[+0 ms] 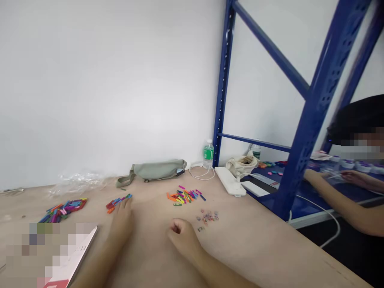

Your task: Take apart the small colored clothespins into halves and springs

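Observation:
My left hand [121, 221] lies on the plywood tabletop [258, 240], its fingertips at a small heap of red, orange and blue sticks [117, 204]. I cannot tell whether it pinches any of them. My right hand [183, 236] is curled into a loose fist and holds nothing I can see. Ahead of it lies a larger scatter of multicoloured sticks [184, 196], and to its right is a patch of tiny beads [208, 218]. Another heap of coloured sticks [63, 210] sits further left.
A white booklet [78, 256] lies at the front left, partly pixelated. Along the wall are plastic wrap [78, 183], a khaki waist bag [153, 171], a water bottle [208, 154] and a white power strip [230, 181]. A blue steel shelf frame [318, 100] stands right, where a co-worker's arm [339, 200] reaches.

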Demonstrator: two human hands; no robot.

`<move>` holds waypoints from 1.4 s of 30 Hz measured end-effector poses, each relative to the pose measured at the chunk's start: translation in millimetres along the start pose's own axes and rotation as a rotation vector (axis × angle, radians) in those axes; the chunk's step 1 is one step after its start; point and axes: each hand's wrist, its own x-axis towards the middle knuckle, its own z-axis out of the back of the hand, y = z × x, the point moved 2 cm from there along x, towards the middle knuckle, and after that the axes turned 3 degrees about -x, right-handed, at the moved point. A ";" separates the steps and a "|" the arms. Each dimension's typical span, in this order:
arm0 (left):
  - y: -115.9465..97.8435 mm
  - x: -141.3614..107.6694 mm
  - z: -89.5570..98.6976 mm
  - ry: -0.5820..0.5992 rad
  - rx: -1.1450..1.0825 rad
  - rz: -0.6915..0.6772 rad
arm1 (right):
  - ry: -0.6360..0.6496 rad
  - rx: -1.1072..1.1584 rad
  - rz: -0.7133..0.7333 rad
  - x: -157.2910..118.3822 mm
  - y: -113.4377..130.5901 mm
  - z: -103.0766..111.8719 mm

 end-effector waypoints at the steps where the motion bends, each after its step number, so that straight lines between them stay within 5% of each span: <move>1: 3.4 5.6 -1.3 -0.003 0.026 -0.010 | 0.006 0.003 -0.001 -0.5 -0.9 -0.5; 15: 1.6 14.6 -16.4 0.038 -0.001 0.054 | 0.023 0.067 -0.068 3.2 -8.6 -0.4; 23: -41.1 -29.2 -21.7 0.239 -0.393 0.130 | 0.120 0.054 0.041 -5.2 1.7 3.1; 26: -61.2 -50.4 -23.9 0.272 -0.942 0.429 | 0.195 0.036 0.128 -10.5 8.7 5.4; 30: -82.8 -59.8 -13.3 0.434 -1.221 0.524 | 0.235 -0.012 0.193 -13.3 14.7 8.7; 35: -88.3 -58.1 -3.1 0.543 -1.322 0.532 | 0.333 -0.038 0.283 -15.1 19.2 9.1; 42: -90.8 -57.1 -2.8 0.625 -1.348 0.492 | 0.412 0.061 0.190 -15.4 16.0 5.6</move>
